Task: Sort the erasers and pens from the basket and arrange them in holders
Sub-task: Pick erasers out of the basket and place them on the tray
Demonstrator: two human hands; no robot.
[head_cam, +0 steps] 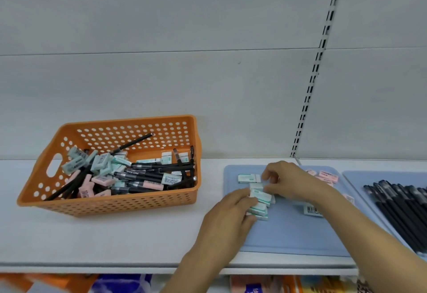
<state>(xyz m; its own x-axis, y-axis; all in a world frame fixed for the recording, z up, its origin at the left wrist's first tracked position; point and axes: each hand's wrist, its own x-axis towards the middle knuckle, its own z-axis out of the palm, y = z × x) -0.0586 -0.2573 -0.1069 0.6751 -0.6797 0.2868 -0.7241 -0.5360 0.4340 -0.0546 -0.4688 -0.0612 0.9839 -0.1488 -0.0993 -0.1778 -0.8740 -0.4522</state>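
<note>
An orange perforated basket (69,204) on the left of the shelf holds a jumble of black pens (147,174) and green and pink erasers (101,180). A blue tray (288,235) lies to its right. Over that tray, my left hand (228,216) grips a small stack of green erasers (261,200) from the left. My right hand (291,184) pinches the top of the same stack from the right. One green eraser (249,178) lies flat behind the stack. Pink erasers (325,176) lie at the tray's far right, partly hidden by my right hand.
A second blue tray (360,177) at the right edge carries a row of black pens (406,211). A barcoded eraser (312,210) lies under my right wrist. The white shelf (115,241) has a front edge below; coloured goods (254,285) show on the shelf underneath.
</note>
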